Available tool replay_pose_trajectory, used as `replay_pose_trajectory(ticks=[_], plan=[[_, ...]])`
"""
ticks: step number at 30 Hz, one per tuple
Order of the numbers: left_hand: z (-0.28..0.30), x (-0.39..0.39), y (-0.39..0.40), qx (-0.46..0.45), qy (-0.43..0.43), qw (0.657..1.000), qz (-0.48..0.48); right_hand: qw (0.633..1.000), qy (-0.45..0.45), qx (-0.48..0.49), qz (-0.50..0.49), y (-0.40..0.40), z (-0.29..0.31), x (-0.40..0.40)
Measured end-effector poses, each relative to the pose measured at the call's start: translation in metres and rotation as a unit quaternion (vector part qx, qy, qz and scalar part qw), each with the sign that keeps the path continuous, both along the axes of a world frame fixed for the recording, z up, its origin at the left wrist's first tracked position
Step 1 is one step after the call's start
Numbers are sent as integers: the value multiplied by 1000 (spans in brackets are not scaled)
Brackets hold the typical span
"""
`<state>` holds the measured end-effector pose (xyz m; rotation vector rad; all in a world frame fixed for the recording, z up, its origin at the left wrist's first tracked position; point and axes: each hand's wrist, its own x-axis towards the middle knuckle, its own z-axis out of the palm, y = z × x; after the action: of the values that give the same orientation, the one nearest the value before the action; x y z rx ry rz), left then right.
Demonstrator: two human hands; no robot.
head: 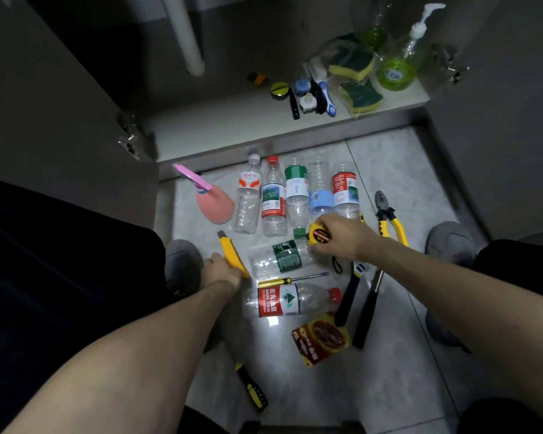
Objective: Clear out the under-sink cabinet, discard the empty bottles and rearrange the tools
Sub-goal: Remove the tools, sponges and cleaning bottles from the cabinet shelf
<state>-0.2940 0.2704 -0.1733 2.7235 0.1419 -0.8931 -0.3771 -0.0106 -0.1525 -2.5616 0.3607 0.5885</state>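
Down on the tiled floor, nearest the person, a black-and-yellow tool lies alone, with a red-and-yellow packet just beyond it. Next out, a red-capped bottle lies on its side, a yellow-handled screwdriver right along its far edge. Two black-handled tools slant beside them on the right. Left hand is wrapped around the near end of a yellow utility knife, blade end pointing away. Between the hands a green-labelled bottle lies flat. Right hand clutches a yellow tape measure, fingers curled over it, just off that bottle's cap. Yellow-handled pliers lie to the right. Further on, a row of empty bottles lines the floor's far edge, a pink spray bottle at its left end. Beyond, on the cabinet floor, sponges, a green pump bottle and small bits sit toward the right corner.
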Motion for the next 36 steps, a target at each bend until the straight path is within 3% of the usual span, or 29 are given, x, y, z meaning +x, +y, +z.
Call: replay_pose_trajectory(ticks=[5, 11, 17, 22, 30, 36], plan=[[7, 5, -17, -16, -59, 996, -61, 999, 9, -30, 25, 7, -24, -39], [14, -2, -36, -66, -70, 979, -180, 996, -2, -88, 29, 6, -50, -60], [22, -2, -49, -73, -79, 963, -249, 999, -19, -38, 7, -8, -37, -52], [41, 27, -81, -103, -111, 958, -244, 990, -72, -9, -121, -28, -4, -3], [94, 126, -142, -102, -171, 941, -272, 982, -113, -6, -151, -63, 54, 104], [110, 219, -176, -37, -176, 930, -320, 972, -147, 8, -183, -84, 70, 193]])
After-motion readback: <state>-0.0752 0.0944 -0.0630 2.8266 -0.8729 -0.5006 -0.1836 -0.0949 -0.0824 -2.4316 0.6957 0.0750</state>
